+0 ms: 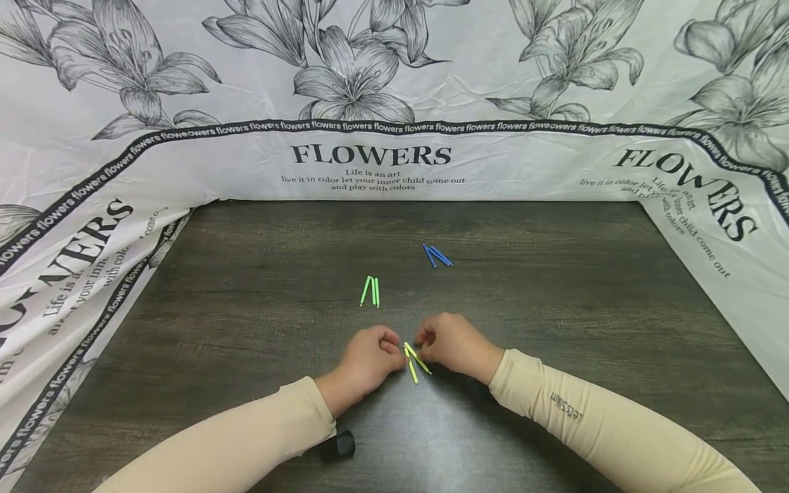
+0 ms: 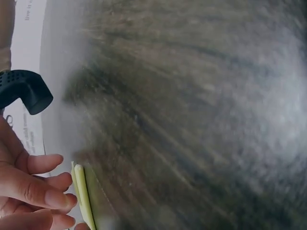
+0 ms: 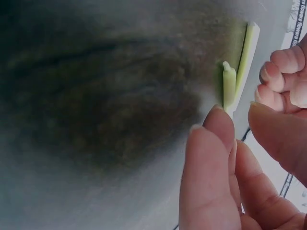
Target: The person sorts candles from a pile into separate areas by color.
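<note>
Thin yellow candles [image 1: 414, 372] lie in a narrow V on the dark table, between the two hands. The left hand [image 1: 372, 356] is just to their left, its fingers loosely bent and holding nothing. In the left wrist view its fingertips come close beside a yellow candle [image 2: 82, 194]; whether they touch cannot be told. From the right, the right hand [image 1: 455, 344] reaches to the candles, thumb and fingers apart. Its fingertips cover the near end of a yellow candle [image 3: 230, 84] in the right wrist view, and contact there is unclear.
Farther back lie three green candles [image 1: 371, 292] and, to their right, a few blue candles [image 1: 437, 255]. A black object [image 1: 344, 444] shows beside the left sleeve. White flower-printed cloth [image 1: 524, 164] borders the dark wooden table [image 1: 555, 274] at the back and sides.
</note>
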Demonstrator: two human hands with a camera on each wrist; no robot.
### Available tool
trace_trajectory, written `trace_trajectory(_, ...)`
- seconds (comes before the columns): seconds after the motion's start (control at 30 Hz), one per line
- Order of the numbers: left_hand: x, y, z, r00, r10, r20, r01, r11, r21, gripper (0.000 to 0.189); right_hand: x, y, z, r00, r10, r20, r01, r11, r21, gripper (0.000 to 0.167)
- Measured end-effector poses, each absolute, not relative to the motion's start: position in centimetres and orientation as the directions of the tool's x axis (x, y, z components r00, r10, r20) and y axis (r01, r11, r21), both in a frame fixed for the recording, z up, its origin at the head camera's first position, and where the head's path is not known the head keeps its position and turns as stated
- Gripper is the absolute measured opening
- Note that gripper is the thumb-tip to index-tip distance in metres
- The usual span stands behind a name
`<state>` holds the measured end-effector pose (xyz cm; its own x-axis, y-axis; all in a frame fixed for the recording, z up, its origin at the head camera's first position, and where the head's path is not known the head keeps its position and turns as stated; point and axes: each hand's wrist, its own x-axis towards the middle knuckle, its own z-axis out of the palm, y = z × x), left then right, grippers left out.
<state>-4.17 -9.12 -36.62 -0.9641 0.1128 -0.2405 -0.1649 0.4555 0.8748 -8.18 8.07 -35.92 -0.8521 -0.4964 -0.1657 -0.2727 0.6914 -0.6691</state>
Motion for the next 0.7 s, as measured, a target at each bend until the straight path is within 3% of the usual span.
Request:
trace_trajectory(0.3,-4.10,-8.94,-37.05,-0.964,0.136,-0.227,-0.121,0.533,0.837,0.021,-8.02,7.79,-36.04,-0.843,-0.495,-0.211,-0.245,0.701,-0.670,0.009)
trace_trajectory(0.7,-4.52,-8.45,-36.81,-0.961,0.141,-0.238,-0.110,0.595,0.796,0.017,-7.98,7.28,-35.90,-0.835,-0.517,-0.189,-0.300,0.715,-0.631,0.012)
